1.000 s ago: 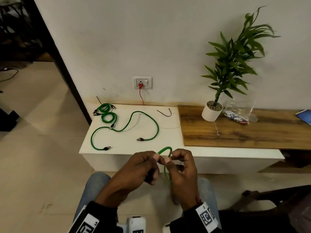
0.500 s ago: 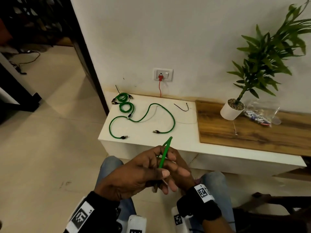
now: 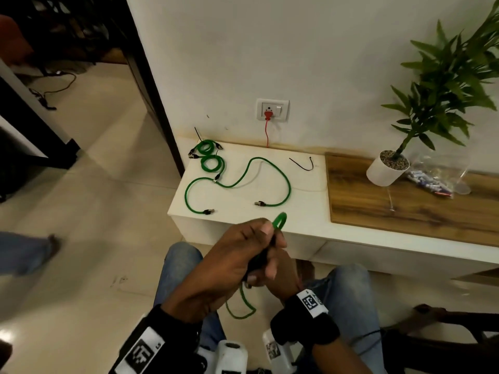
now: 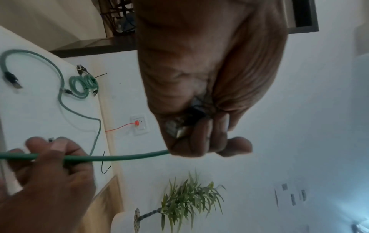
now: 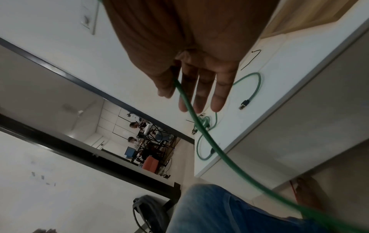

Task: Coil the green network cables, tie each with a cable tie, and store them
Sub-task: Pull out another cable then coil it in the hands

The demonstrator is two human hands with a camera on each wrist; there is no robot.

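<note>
**Green cable held in both hands above the lap**

A green cable (image 3: pixel 279 220) is held in front of the bench, over the knees. The left hand (image 3: pixel 237 255) is curled tightly round it, and a small loop of the cable stands up past the thumb; in the left wrist view a plug (image 4: pixel 175 127) is seen tucked against the curled fingers (image 4: pixel 201 138). The right hand (image 4: pixel 49 165) lies below and partly behind the left; the cable is pinched there between thumb and fingers, as the left wrist view shows. A slack length of the same cable hangs down between the knees.

On the white bench (image 3: pixel 302 211), near its front edge, a second green cable (image 3: pixel 237 182) is laid out loose in open curves, with a plug at each end. At the far left corner two coiled cables (image 3: pixel 209 156) are laid, one just behind the other. A black cable tie (image 3: pixel 303 164) is left near the back edge, well apart from the coils. Further right, on the wooden board (image 3: pixel 405 203), a potted plant (image 3: pixel 388 168) is stood with a clear plastic bag (image 3: pixel 437 176) just beside it. On the wall behind, a socket (image 3: pixel 272 110) is fitted, with a red lead plugged in.
</note>
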